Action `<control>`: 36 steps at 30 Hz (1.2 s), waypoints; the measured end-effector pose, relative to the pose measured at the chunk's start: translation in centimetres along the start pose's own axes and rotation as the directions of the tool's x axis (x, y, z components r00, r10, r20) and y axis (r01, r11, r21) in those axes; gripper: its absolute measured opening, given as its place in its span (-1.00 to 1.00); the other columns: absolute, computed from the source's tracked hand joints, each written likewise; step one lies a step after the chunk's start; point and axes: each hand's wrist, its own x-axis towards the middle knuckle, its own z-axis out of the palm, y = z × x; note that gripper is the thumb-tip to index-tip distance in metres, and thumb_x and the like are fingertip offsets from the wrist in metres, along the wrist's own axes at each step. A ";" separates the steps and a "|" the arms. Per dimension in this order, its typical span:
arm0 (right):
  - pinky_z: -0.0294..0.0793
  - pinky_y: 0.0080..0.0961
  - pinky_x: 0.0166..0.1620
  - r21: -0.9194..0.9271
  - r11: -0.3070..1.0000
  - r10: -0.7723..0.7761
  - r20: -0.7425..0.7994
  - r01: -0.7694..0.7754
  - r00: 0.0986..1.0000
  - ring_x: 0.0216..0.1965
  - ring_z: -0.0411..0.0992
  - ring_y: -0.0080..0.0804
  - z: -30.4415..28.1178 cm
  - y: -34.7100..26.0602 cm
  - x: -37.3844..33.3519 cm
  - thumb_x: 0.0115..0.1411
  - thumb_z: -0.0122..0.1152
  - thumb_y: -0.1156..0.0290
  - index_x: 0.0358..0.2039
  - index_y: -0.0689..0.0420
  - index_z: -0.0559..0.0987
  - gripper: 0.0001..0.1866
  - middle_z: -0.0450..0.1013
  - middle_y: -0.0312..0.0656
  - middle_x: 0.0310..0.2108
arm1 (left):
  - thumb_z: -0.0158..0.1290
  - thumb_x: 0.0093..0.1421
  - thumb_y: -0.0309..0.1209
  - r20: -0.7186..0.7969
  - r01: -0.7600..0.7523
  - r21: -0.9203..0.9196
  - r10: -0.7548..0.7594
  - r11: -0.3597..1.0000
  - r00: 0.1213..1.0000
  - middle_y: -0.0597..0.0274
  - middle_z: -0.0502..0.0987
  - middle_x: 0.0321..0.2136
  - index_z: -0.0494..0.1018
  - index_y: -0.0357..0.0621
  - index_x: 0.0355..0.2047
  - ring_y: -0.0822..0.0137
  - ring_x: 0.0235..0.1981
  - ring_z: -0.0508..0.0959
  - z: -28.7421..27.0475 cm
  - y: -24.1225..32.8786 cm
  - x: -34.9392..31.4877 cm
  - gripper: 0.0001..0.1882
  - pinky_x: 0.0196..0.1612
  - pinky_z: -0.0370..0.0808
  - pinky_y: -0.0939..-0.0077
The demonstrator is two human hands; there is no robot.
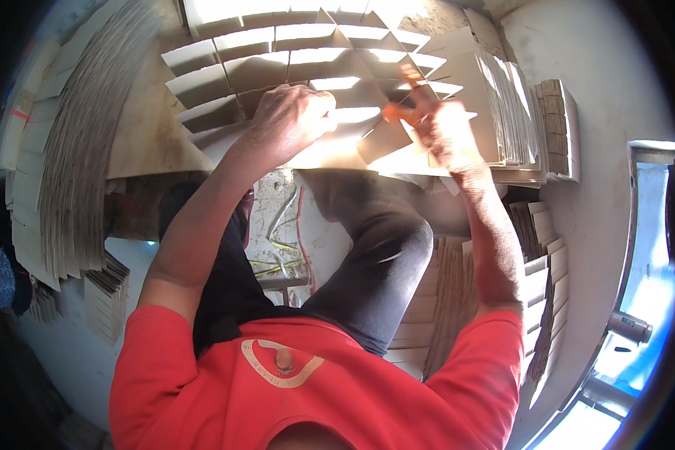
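A cardboard divider grid [256, 71] of interlocked strips stands on the table before me, its cells facing up. At its near side, my left hand [292, 120] is closed, with the fingers curled down over the front strips. What it pinches is hidden behind the knuckles. My right hand [439, 127] is over the grid's right end, where strips cross at a slant. It is blurred by motion, but its thumb and forefinger show apart, with nothing visible between them. Strong sunlight washes out the cardboard between my hands.
Tall stacks of cardboard strips [90, 142] rise at the left. More cardboard sheets [506, 112] and a bundle [559, 131] stand on the right, against the wall. The wooden table [154, 139] ends just above my knees. Below, further strips [442, 300] and loose strapping [281, 244] lie around my legs.
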 end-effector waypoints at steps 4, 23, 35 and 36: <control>0.52 -0.31 -0.20 -0.196 0.889 0.211 -0.626 -0.414 0.750 -0.28 0.50 -0.12 -0.1 9.2 -2.0 0.22 0.09 0.31 -0.02 0.11 0.48 -0.68 0.50 -0.08 -0.21 | 0.13 0.03 -0.34 -0.102 0.062 -0.034 -0.065 0.998 0.993 0.14 0.53 -0.45 0.50 -0.19 -0.38 0.15 -0.36 0.51 -2.1 1.0 0.1 -0.81 -0.18 0.42 0.31; 0.40 -0.17 -0.23 -0.015 0.696 0.627 -0.475 -0.718 0.617 -0.37 0.44 0.09 0.2 18.3 -5.3 0.06 0.19 -0.15 -0.49 0.25 0.51 -0.42 0.49 0.09 -0.47 | 0.28 -0.08 -0.36 -0.216 0.140 0.017 -0.133 0.990 0.967 0.02 0.58 -0.37 0.53 -0.29 -0.34 0.10 -0.30 0.56 -2.9 -0.7 -3.4 -0.69 -0.15 0.47 0.28; 0.17 -0.72 -0.51 0.217 0.969 0.243 -0.797 -0.115 0.552 -0.62 0.13 -0.70 -9.6 6.7 -1.7 0.14 0.29 0.25 -0.24 0.15 0.60 -0.74 0.31 -0.43 -0.70 | 0.26 -0.10 -0.35 -0.025 0.250 -0.015 -0.251 0.968 0.968 0.00 0.57 -0.34 0.55 -0.27 -0.32 0.06 -0.26 0.56 -4.1 -1.0 -4.6 -0.67 -0.16 0.47 0.28; 0.14 -0.76 -0.53 0.255 0.967 0.221 -0.785 -0.023 0.578 -0.63 0.12 -0.74 -10.4 4.5 -1.3 0.13 0.31 0.27 -0.11 0.13 0.58 -0.66 0.30 -0.47 -0.71 | 0.24 -0.09 -0.36 0.020 0.273 -0.009 -0.272 0.962 0.962 0.00 0.57 -0.34 0.55 -0.26 -0.32 0.06 -0.26 0.56 -4.0 -1.1 -4.5 -0.68 -0.16 0.47 0.28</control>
